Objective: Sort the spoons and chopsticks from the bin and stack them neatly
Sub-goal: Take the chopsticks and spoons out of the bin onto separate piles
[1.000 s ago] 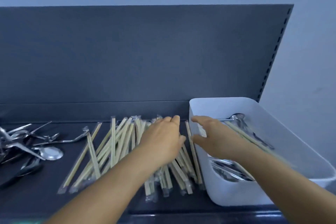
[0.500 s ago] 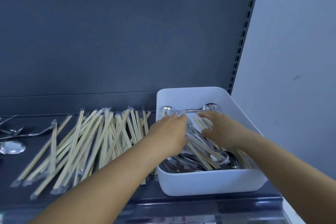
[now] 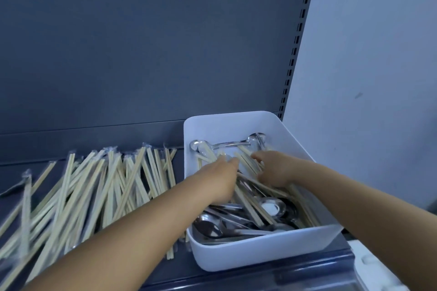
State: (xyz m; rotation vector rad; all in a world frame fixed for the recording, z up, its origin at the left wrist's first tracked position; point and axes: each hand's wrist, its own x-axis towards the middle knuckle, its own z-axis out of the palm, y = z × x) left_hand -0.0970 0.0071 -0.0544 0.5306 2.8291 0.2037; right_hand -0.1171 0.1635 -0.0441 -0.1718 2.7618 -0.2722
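Both hands, left (image 3: 218,182) and right (image 3: 275,170), now moved into white plastic bin (image 3: 260,257); wrapped wooden chopsticks (image 3: 248,163) being gathered, grip unclear; sorting continues.

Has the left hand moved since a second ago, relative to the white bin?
Yes. The left hand was over the chopstick pile outside the white bin; it has crossed rightward over the bin's left wall and now reaches among the contents inside.

White bin (image 3: 260,255), steel spoons (image 3: 212,229), wrapped chopsticks (image 3: 94,191) piled beside.
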